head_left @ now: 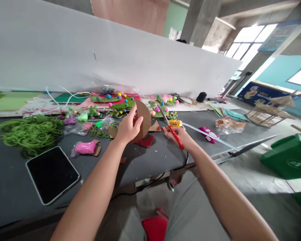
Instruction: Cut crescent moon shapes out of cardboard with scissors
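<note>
My left hand (pixel 129 127) grips a brown cardboard piece (pixel 144 119) with a curved edge, thumb on its near face and fingers partly hidden behind it. In my right hand (pixel 183 136) is a pair of scissors (pixel 176 136) with red handles, blades pointing up and away, apart from the cardboard. The fingers around the handles are partly hidden. Below the cardboard lies a red scrap (pixel 146 141), with a brown cardboard scrap (pixel 155 127) just beyond. A yellow glue gun (pixel 175 123) with a long clear stick (pixel 207 133) rests just beyond my right hand.
Green cord (pixel 31 134) is heaped at the left, behind a tablet (pixel 53 174). A pink packet (pixel 85 147) and colourful pompoms (pixel 119 97) lie across the grey table (pixel 145 167). A white panel (pixel 110 53) borders the back. A green bin (pixel 286 155) stands right.
</note>
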The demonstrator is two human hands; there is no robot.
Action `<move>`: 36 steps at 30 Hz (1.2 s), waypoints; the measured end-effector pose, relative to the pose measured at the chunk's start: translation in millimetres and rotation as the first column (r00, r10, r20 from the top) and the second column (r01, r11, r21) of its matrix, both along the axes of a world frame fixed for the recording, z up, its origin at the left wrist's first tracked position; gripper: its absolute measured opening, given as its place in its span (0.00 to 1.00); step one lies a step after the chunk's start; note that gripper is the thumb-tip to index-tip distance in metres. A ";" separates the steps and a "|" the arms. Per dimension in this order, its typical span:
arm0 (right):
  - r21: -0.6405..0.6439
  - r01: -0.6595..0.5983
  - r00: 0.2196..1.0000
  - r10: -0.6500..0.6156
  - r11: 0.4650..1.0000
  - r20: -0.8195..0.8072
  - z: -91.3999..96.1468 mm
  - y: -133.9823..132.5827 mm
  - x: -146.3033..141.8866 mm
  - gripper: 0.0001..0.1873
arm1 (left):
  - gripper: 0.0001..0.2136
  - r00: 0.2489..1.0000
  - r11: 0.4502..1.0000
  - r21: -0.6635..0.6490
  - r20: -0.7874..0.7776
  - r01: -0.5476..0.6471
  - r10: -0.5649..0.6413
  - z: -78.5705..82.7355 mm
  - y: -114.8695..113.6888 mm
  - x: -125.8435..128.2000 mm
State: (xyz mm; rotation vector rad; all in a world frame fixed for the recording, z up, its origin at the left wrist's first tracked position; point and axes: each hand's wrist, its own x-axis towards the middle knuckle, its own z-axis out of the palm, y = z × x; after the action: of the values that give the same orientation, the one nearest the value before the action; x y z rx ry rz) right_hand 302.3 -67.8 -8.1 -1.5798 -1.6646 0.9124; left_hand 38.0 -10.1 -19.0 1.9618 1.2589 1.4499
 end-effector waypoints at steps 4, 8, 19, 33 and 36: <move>0.218 0.112 0.990 -0.127 0.970 0.056 -1.8 -0.9 -11.4 0.30 | 0.25 0.954 0.999 0.024 0.296 0.035 -0.041 4.1 3.4 2.6; 0.310 0.091 0.989 -0.123 0.946 0.087 -6.1 -1.6 -26.4 0.30 | 0.20 0.779 0.998 -0.053 0.627 0.042 0.000 8.4 8.7 5.6; 0.058 -0.027 0.954 0.043 0.998 -0.298 20.9 -0.5 -76.1 0.30 | 0.23 0.336 0.956 -0.225 0.929 0.189 0.153 24.7 4.8 8.7; 0.121 0.034 0.966 -0.001 0.992 -0.260 1.5 31.8 -66.0 0.25 | 0.21 0.403 0.927 -0.273 0.902 0.257 0.154 12.5 4.1 23.8; 0.086 -0.022 0.988 0.034 0.996 -0.148 -11.0 30.9 -66.4 0.24 | 0.21 0.301 0.934 -0.240 0.941 0.266 0.156 16.5 14.8 9.5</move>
State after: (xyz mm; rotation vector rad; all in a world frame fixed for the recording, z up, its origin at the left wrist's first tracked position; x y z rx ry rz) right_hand 235.9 -37.0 -19.1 -1.4000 -1.6024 0.9386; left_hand 47.5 4.7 -2.5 0.5315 0.7186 1.7264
